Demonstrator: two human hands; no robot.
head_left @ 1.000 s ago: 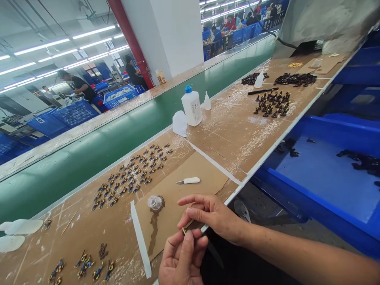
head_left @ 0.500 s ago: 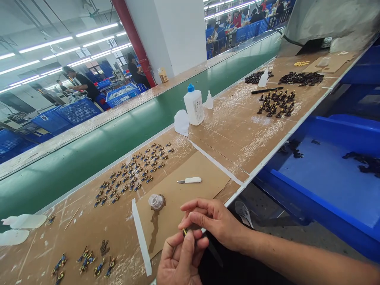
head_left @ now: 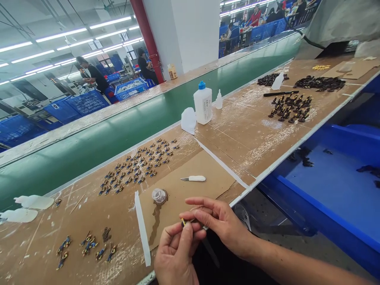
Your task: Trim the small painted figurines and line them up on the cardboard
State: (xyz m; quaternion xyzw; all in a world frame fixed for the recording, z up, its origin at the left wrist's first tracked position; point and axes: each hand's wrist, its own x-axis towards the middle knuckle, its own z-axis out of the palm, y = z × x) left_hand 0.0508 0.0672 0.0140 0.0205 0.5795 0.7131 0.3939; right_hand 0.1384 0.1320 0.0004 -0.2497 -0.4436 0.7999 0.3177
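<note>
Close to the table's front edge, my left hand (head_left: 179,251) pinches a small black-and-yellow figurine piece (head_left: 183,222) between thumb and fingers, which cover most of it. My right hand (head_left: 215,221) meets it from the right, thumb and fingers closed on the piece's other end; its exact grip is hidden. Beyond my hands, a brown cardboard sheet (head_left: 208,164) carries a white-handled knife (head_left: 194,178) and a small clear cup (head_left: 159,196) beside a dark wet streak. Many small blue-and-yellow figurines (head_left: 136,166) lie in rows left of the cardboard, and several more figurines (head_left: 89,245) are nearer me.
A blue-capped bottle (head_left: 203,105) and a small dropper bottle (head_left: 219,99) stand behind the cardboard. Squeeze bottles (head_left: 34,202) lie at left. Dark figurines (head_left: 291,107) stand at right, above a blue bin (head_left: 332,178). A green conveyor belt (head_left: 118,130) runs behind; people work beyond.
The view has shifted, so the table things appear farther right and mostly slightly higher. My hands stay together around the small piece, whose yellow end now shows a little more.
</note>
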